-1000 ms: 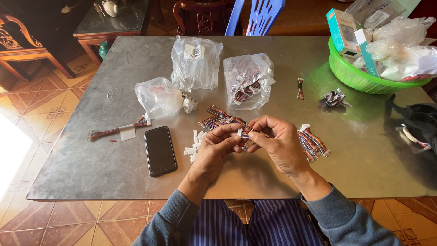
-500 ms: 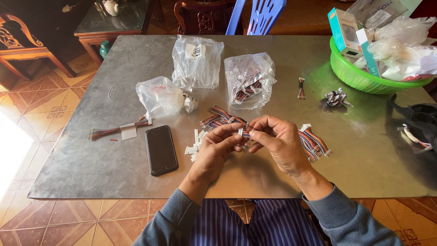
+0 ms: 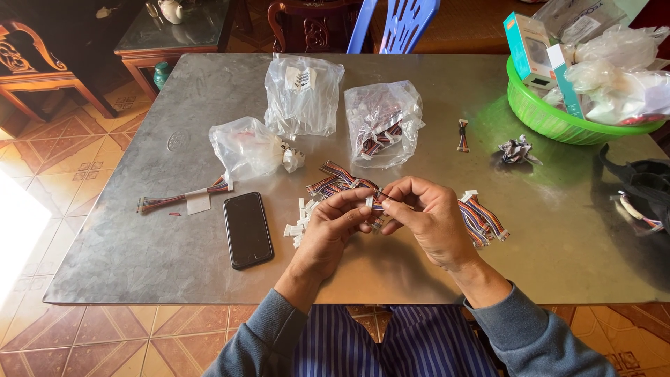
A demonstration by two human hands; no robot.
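Seemingly midway: left hand (image 3: 333, 225) and right hand (image 3: 426, 220) pinch one small white plug (image 3: 369, 201) onto a striped wire bundle (image 3: 380, 204) at frame centre. Loose white plugs (image 3: 299, 222) wait lower left of the hands — finished-looking bundles (image 3: 481, 218) lie right, and bags (image 3: 382, 120) above look unemptied.

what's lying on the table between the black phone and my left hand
In the head view, a small pile of white connectors lies between the phone and the left hand.

Both hands meet at the middle, knuckles up. The left hand (image 3: 333, 227) curls inward, thumb and forefinger pinched together at the tips. The right hand (image 3: 427, 222) faces it, fingers (image 3: 395, 202) bent and closed in a pinch, tips touching the left's. Grey-sleeved forearms angle in from below, wrists bare.
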